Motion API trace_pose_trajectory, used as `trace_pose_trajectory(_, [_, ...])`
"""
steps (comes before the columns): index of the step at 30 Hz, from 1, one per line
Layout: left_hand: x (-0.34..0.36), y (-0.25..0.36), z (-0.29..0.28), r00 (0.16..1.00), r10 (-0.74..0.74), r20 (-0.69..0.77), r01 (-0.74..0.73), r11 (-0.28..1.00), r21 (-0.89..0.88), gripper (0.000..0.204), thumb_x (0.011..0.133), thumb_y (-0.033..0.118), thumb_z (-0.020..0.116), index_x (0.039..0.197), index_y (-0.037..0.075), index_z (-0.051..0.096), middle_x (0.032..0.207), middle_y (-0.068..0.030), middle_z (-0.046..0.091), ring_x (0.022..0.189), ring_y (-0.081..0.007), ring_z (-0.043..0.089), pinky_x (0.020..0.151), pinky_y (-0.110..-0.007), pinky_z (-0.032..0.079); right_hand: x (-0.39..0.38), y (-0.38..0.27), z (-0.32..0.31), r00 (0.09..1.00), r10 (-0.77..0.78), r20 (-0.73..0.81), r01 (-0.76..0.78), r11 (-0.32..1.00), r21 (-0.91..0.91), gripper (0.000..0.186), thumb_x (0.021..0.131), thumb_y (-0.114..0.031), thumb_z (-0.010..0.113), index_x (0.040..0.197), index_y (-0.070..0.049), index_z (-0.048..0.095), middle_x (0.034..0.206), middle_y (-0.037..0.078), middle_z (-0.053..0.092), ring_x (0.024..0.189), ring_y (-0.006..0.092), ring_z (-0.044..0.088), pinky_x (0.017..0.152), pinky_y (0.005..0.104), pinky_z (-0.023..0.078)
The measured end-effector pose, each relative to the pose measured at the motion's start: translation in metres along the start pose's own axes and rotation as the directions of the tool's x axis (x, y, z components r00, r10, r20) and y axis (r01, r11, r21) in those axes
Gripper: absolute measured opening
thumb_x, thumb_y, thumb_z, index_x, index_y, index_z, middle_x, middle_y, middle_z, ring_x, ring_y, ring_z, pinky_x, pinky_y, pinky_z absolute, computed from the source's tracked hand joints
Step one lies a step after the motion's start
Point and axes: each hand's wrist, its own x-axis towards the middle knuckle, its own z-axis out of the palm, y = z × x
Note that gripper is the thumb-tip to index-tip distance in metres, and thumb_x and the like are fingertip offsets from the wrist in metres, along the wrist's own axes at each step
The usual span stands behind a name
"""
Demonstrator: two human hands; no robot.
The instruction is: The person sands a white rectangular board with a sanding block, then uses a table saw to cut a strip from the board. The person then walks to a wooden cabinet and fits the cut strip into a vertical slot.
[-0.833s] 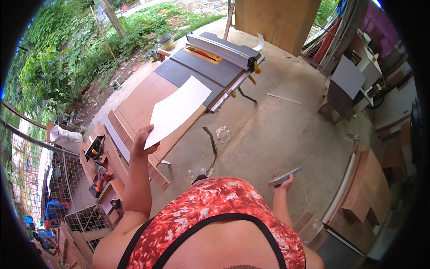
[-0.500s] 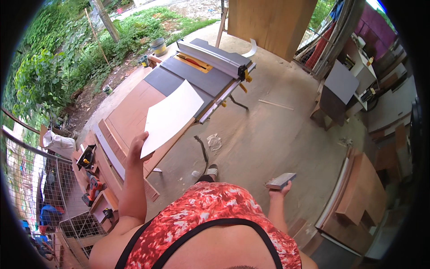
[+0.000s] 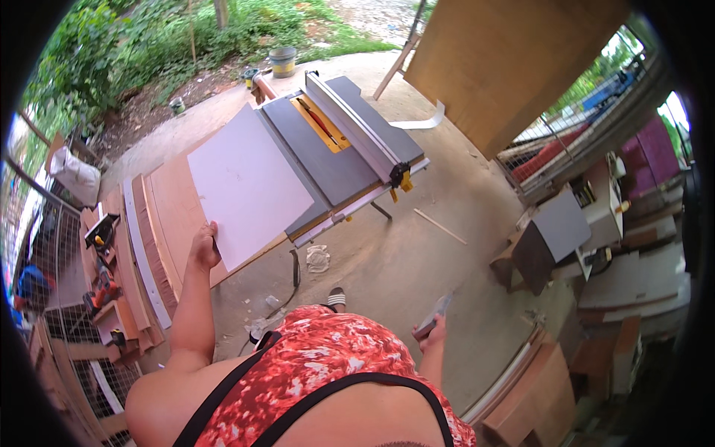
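White panel (image 3: 251,190); left hand (image 3: 205,246) grips edge; right hand (image 3: 432,336) holds block (image 3: 435,314)

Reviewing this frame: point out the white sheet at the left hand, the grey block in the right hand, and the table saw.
White sheet (image 3: 247,185): head view, middle of its upper face.
Grey block (image 3: 436,311): head view, its flat grey face.
Table saw (image 3: 325,165): head view, its dark top.
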Motion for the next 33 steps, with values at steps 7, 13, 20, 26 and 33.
trace_pose_trajectory(7, [0.020,-0.010,0.016,0.982,-0.009,-0.189,-0.042,0.964,-0.263,0.045,0.112,0.030,0.036,0.143,-0.003,0.045,0.140,-0.0166,0.060,0.125,-0.0355,0.060,0.110,-0.051,0.048,0.039,-0.078,0.079,0.664,-0.110,0.740,0.674,0.518,-0.527,0.088,0.070,-0.030,0.076,0.153,-0.015,0.049,0.143,0.023,0.052,0.125,0.0390,0.055,0.109,0.0463,0.044])
trace_pose_trajectory(13, [-0.057,-0.002,0.028,0.919,0.141,-0.368,-0.231,0.949,-0.213,0.043,0.111,0.025,0.036,0.147,0.002,0.044,0.141,-0.0174,0.057,0.128,-0.0342,0.058,0.110,-0.052,0.049,0.045,-0.069,0.294,0.148,0.128,0.981,0.988,0.014,-0.151,0.084,0.069,-0.036,0.077,0.149,-0.024,0.053,0.137,0.032,0.051,0.126,0.0484,0.052,0.110,0.0515,0.043])
trace_pose_trajectory(20, [-0.180,-0.038,0.067,0.744,0.350,-0.569,-0.454,0.890,-0.047,0.043,0.109,0.018,0.041,0.149,0.002,0.043,0.143,-0.0202,0.056,0.131,-0.0361,0.056,0.112,-0.050,0.047,-0.017,0.007,0.456,-0.107,0.300,0.948,0.974,-0.162,0.161,0.072,0.074,-0.033,0.076,0.142,-0.025,0.055,0.126,0.024,0.051,0.117,0.0422,0.052,0.099,0.0498,0.045])
trace_pose_trajectory(26, [-0.206,-0.055,0.025,0.660,0.378,-0.649,-0.498,0.867,-0.003,0.041,0.109,0.017,0.045,0.146,0.001,0.046,0.140,-0.0178,0.059,0.127,-0.0324,0.060,0.109,-0.047,0.050,-0.039,0.101,0.529,-0.276,0.289,0.917,0.917,-0.207,0.341,0.061,0.084,-0.043,0.069,0.141,-0.024,0.057,0.121,0.021,0.051,0.111,0.0391,0.054,0.095,0.0479,0.044])
trace_pose_trajectory(33, [-0.155,-0.026,-0.003,0.751,0.384,-0.537,-0.443,0.896,0.022,0.044,0.108,0.019,0.048,0.149,0.004,0.044,0.144,-0.0149,0.057,0.127,-0.0302,0.060,0.108,-0.045,0.050,0.008,0.169,0.551,-0.317,0.157,0.935,0.926,-0.160,0.341,0.061,0.090,-0.039,0.064,0.145,-0.014,0.054,0.146,0.023,0.043,0.135,0.0391,0.042,0.111,0.0517,0.034])
